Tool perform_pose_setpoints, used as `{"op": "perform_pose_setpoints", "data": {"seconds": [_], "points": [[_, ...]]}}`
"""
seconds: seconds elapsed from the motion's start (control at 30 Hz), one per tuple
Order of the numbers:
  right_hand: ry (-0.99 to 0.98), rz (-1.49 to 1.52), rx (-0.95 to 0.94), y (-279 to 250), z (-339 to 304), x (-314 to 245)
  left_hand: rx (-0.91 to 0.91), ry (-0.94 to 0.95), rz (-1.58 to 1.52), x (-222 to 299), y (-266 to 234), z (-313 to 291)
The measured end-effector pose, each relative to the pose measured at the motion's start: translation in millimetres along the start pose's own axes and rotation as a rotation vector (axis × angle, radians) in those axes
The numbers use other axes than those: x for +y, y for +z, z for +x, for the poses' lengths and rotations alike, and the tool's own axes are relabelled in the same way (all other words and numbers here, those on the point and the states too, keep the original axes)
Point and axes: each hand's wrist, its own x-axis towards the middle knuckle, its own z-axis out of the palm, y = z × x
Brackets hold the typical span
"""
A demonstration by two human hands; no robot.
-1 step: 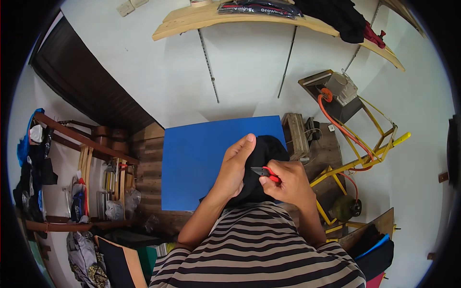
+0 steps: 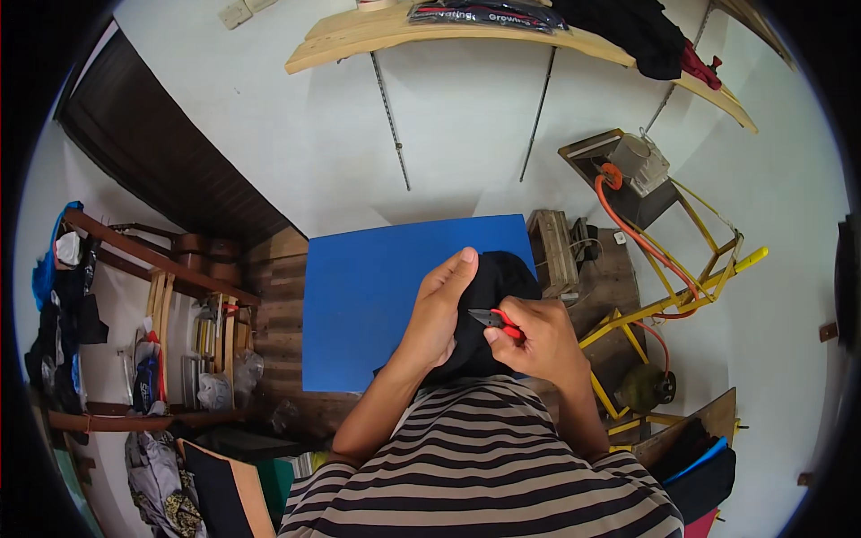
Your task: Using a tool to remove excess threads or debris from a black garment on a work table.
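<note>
A black cloth (image 2: pixel 502 278), perhaps a garment, lies bunched over the near part of a blue tabletop (image 2: pixel 359 296) and reaches back to my striped shirt. My left hand (image 2: pixel 438 309) is closed on the cloth's left side, thumb pointing up and away; its fingertips are hidden. In my right hand (image 2: pixel 538 336) is a pair of thread snips (image 2: pixel 488 317) with red handles and dark pointed blades. The snips point left, over the cloth and toward my left palm. Whether the blades touch the fabric, I cannot tell.
Beyond the table's right edge stands a wooden crate (image 2: pixel 552 255). A yellow metal frame (image 2: pixel 628 318) with an orange hose (image 2: pixel 632 233) is farther right. Shelving (image 2: pixel 170 282) with assorted goods lines the left. A wooden wall shelf (image 2: pixel 359 45) holds packaged items and dark cloth.
</note>
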Motion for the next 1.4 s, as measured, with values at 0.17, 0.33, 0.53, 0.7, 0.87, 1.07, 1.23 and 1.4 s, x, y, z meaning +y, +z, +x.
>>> {"op": "perform_pose_setpoints", "data": {"seconds": [0.17,0.33,0.53,0.7,0.87,1.07,1.23,1.4], "points": [[-0.025,0.009,-0.003,5,1,0,0.004,-0.028,-0.032,3,-5,-2],[-0.024,0.061,0.032,11,0,-1,0.034,-0.007,-0.095,4,-6,-2],[-0.052,0.042,0.054,14,-2,-3,-0.006,-0.007,-0.117,8,-5,-2],[-0.096,-0.051,0.069,17,-3,-3,0.066,-0.032,-0.075,9,-3,-2],[-0.107,-0.069,0.072,22,-7,-3,0.041,-0.038,-0.093,11,-4,-3],[0.085,0.263,0.383,27,0,1,0.025,0.007,-0.011,10,-5,-8],[0.568,0.705,0.118,18,6,0,-0.129,0.142,0.204,5,-19,-9],[0.468,0.748,0.226,20,7,-7,-0.184,0.223,0.472,0,-33,-6]]}}
